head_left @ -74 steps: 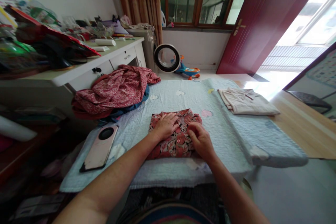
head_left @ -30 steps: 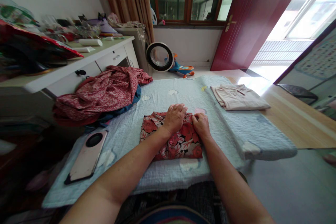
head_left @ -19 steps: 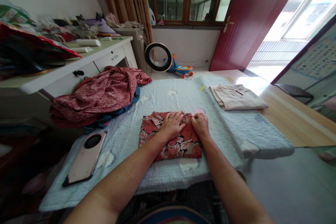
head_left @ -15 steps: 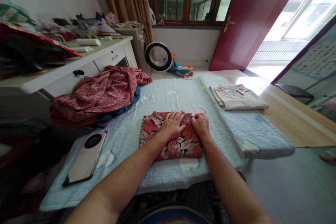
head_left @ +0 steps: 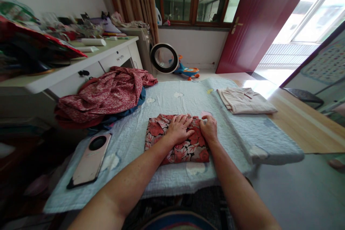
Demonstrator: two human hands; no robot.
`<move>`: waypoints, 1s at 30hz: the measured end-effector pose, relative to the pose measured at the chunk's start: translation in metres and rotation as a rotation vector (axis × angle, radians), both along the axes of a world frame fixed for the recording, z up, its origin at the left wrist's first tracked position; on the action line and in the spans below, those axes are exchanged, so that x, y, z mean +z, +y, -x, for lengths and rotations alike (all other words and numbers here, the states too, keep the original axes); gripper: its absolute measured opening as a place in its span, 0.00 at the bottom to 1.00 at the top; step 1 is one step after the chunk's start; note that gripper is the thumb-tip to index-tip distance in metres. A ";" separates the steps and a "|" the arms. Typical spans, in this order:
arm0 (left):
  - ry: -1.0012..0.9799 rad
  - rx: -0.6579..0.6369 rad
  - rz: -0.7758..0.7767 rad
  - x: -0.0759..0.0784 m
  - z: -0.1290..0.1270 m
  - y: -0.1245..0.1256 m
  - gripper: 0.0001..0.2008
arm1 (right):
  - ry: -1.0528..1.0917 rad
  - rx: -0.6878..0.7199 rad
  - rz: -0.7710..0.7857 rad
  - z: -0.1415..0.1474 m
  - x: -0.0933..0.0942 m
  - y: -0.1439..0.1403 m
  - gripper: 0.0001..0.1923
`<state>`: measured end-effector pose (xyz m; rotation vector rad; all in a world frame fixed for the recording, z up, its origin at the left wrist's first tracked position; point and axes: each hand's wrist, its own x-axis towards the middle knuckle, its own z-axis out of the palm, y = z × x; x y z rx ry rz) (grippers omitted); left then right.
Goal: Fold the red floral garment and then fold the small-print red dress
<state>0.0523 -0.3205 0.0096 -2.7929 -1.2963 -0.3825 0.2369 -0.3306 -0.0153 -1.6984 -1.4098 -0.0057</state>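
Observation:
A folded floral shirt [head_left: 188, 152], red, black and grey with a collar and a button, lies on the pale blue quilted cloth [head_left: 178, 179]. My left hand [head_left: 180, 128] rests flat on its upper middle, fingers stretched out. At the shirt's right edge is my right hand [head_left: 209, 129], its fingers curled and closed at the fabric; the exact grip of the fingertips is partly hidden. Further right and back lies a folded cream garment [head_left: 246, 101].
A phone [head_left: 90, 161] lies at the left of the cloth. Behind it, red patterned clothes [head_left: 105, 95] are heaped beside a cluttered white desk [head_left: 113, 52]. A washer with an open round door [head_left: 164, 58] and a blue-orange toy [head_left: 188, 70] stand at the back.
My right hand has shifted slightly outward at the shirt's right edge, with its fingers more curled. The left hand stays flat on the shirt. The view has moved a little.

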 end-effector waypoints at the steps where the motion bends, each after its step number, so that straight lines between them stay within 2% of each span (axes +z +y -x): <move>1: 0.001 -0.001 0.002 0.000 0.000 0.000 0.32 | -0.005 0.037 -0.049 0.000 0.002 -0.001 0.08; 3: 0.001 -0.002 0.008 0.000 0.000 0.000 0.33 | -0.041 0.133 -0.107 0.001 0.005 -0.004 0.10; 6: 0.005 0.000 0.015 0.000 -0.001 0.000 0.34 | -0.115 0.220 -0.036 0.002 0.006 -0.007 0.12; 10: 0.009 0.008 0.019 0.000 -0.001 0.000 0.34 | -0.170 0.190 0.133 0.002 0.003 -0.007 0.14; 14: 0.002 0.005 0.017 0.000 0.000 0.000 0.33 | -0.157 0.175 0.199 0.000 0.003 -0.005 0.14; 17: -0.007 0.004 0.016 0.000 0.000 0.000 0.33 | -0.063 0.194 0.236 -0.003 0.011 -0.004 0.15; 19: -0.013 0.003 0.020 0.000 0.000 0.000 0.33 | 0.029 0.199 0.210 -0.003 0.018 -0.004 0.16; 23: -0.019 0.004 0.030 -0.002 0.000 0.000 0.32 | 0.144 0.232 0.060 0.012 0.028 -0.013 0.20; 26: -0.023 0.009 0.020 -0.005 0.000 0.002 0.28 | 0.167 0.259 0.051 0.029 0.024 -0.024 0.22; 30: -0.020 0.011 0.016 -0.007 -0.001 0.003 0.26 | 0.040 0.276 0.102 0.038 0.011 -0.036 0.22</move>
